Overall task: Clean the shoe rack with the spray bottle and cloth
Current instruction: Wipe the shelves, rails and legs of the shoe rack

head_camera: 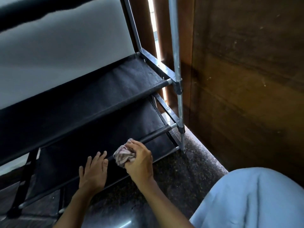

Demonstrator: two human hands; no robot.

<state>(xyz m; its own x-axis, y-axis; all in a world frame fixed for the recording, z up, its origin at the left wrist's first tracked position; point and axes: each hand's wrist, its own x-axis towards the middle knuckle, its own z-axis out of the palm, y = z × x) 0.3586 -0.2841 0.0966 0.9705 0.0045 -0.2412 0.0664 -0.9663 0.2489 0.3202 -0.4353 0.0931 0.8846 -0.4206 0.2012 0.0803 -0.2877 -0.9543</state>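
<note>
The shoe rack (92, 102) has black fabric shelves on a grey metal tube frame and fills the left and middle of the head view. My right hand (139, 163) is closed around a crumpled, patterned pinkish cloth (122, 155), which presses on the front bar of a lower shelf. My left hand (93, 171) rests beside it with fingers spread, fingertips touching the same bar. No spray bottle is in view.
A vertical metal post (176, 63) of the rack stands close to a brown wooden panel (246, 79) on the right. The floor (181, 170) is dark and speckled. Light blue fabric (255, 199) covers my knee at the lower right.
</note>
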